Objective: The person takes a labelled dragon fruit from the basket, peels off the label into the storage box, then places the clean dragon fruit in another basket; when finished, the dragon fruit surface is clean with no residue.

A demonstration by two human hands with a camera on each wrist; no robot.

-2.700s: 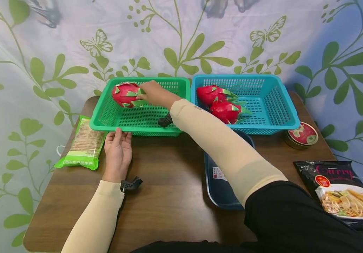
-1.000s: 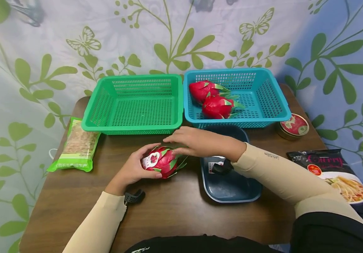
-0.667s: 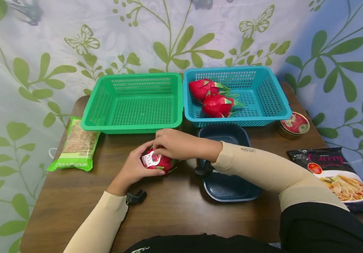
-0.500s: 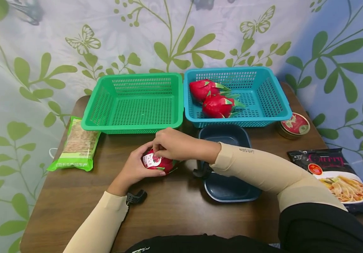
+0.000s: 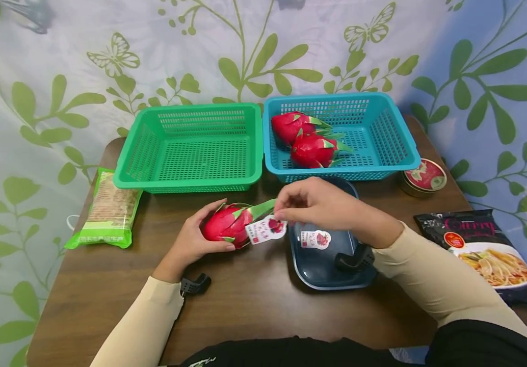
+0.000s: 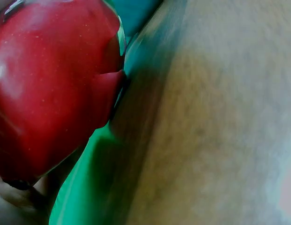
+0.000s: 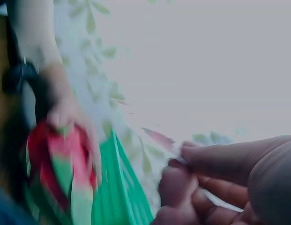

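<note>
My left hand (image 5: 190, 247) grips a dragon fruit (image 5: 222, 224) above the table, with its green leaf end pointing right. In the left wrist view its smooth red skin (image 6: 51, 84) fills the left side. Between thumb and fingertips my right hand (image 5: 323, 206) pinches a white sticker (image 5: 265, 230) with a red fruit picture, just right of the fruit; whether it still touches the fruit I cannot tell. The right wrist view is blurred, but shows the pinching fingertips (image 7: 182, 164). A similar sticker (image 5: 316, 239) lies in the dark blue tray (image 5: 311, 267).
A green basket (image 5: 185, 184) stands at the back left. Beside it is a blue basket (image 5: 360, 173) holding two dragon fruits (image 5: 310, 151). A packet with a green end (image 5: 109, 209) lies left; a round tin (image 5: 424, 177) and a black noodle packet (image 5: 483, 250) lie right.
The dragon fruit came out of the green basket into my left hand. My right hand took hold of its sticker and drew it away to the right.
</note>
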